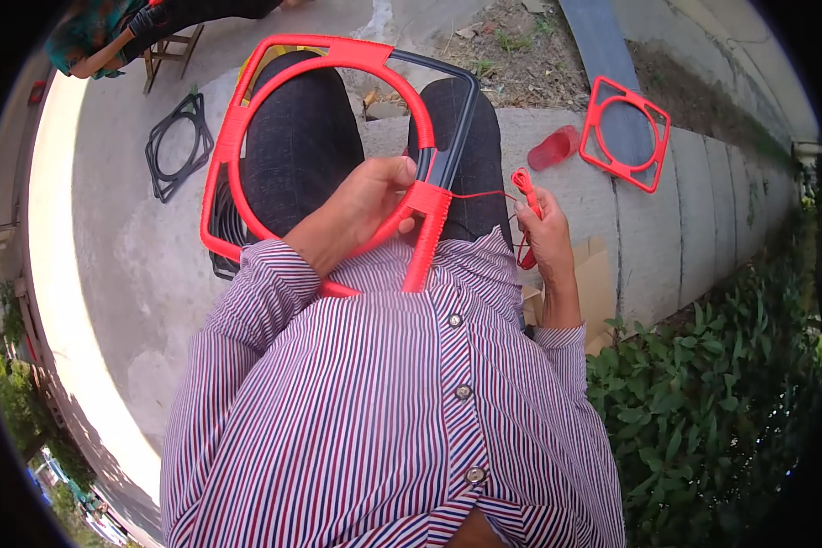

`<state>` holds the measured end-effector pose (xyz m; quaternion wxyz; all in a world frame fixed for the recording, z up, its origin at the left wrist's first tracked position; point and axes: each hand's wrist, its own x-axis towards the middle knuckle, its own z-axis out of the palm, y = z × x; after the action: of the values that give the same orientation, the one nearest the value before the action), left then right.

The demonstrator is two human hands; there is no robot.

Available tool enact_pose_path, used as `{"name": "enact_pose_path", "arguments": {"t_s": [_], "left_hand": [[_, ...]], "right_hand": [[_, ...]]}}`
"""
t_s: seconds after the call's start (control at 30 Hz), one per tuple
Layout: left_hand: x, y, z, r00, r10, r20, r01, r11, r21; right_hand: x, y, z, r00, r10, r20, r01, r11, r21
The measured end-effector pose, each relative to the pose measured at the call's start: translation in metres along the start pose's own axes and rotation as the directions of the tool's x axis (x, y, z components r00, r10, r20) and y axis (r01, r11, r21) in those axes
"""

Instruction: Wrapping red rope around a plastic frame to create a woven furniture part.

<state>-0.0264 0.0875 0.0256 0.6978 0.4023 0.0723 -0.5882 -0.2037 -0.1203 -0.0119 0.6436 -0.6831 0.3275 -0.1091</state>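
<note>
in the middle of the frame a square frame with an inner ring (247, 119) lies across the person's dark-trousered knees, most of it already wound in red cord while its upper right edge is bare dark metal; the left hand (367, 203) reaches through the ring and is closed around the ring's lower right part, fingers curled over the wrapped section just where the red winding meets the bare bar. a thin red cord (479, 194) runs taut from that spot toward the right of centre, where the right hand (546, 236) is clenched on a small bundle of the same cord, its loose end hanging below the fingers. the person's striped shirt (384, 420) fills the lower middle of the frame. on the concrete ledge (703, 228) at the upper right a finished red frame (625, 133) lies flat, with a red sandal (553, 147) just beside it to the left. at the upper left an unwrapped black frame (179, 144) lies on the ground near a wooden stool (169, 53), where another person sits at the very top edge. a piece of cardboard (595, 283) lies under the right forearm, and green leafy plants (721, 384) fill the lower right
</note>
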Motion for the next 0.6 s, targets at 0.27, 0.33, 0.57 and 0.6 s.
{"name": "enact_pose_path", "arguments": {"t_s": [0.27, 0.33, 0.57, 0.6], "left_hand": [[0.015, 0.004, 0.018, 0.800, 0.596, -0.072, -0.526, 0.754, 0.392], [0.015, 0.003, 0.021, 0.755, 0.656, -0.011, -0.611, 0.709, 0.353], [0.016, -0.013, -0.018, 0.869, 0.464, -0.171, -0.398, 0.862, 0.313], [0.032, -0.021, -0.016, 0.841, 0.511, -0.179, -0.413, 0.819, 0.398]], "right_hand": [[0.032, -0.095, 0.060, 0.680, -0.646, 0.347, 0.711, 0.468, -0.524], [0.034, -0.099, 0.073, 0.664, -0.567, 0.487, 0.733, 0.365, -0.575], [0.026, -0.070, 0.082, 0.703, -0.696, 0.145, 0.665, 0.573, -0.479], [0.024, -0.054, 0.070, 0.708, -0.701, 0.082, 0.635, 0.582, -0.508]]}}
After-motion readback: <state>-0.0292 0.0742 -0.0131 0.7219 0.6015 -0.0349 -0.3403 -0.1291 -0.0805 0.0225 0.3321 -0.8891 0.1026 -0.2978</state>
